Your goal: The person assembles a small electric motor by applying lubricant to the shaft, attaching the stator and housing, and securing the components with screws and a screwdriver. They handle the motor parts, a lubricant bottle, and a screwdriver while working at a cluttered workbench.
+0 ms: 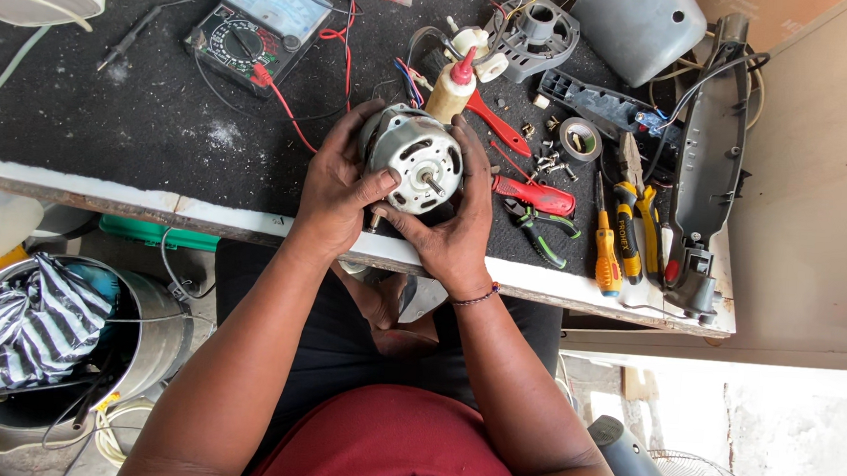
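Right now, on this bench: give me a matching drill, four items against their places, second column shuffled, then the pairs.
Items:
1. fan motor
2. analog multimeter
3. yellow-handled screwdriver
4. striped cloth

Places:
A. in the metal bucket below the bench
B. between left hand and right hand
C. top of the bench, left of the motor
D. near the bench's right front edge

Pairs: 1-B, 2-C, 3-D, 4-A

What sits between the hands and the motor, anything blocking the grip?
Nothing visible. The left hand and right hand both clasp the motor directly, one on each side, its shaft end facing up. The glue bottle stands just behind it.
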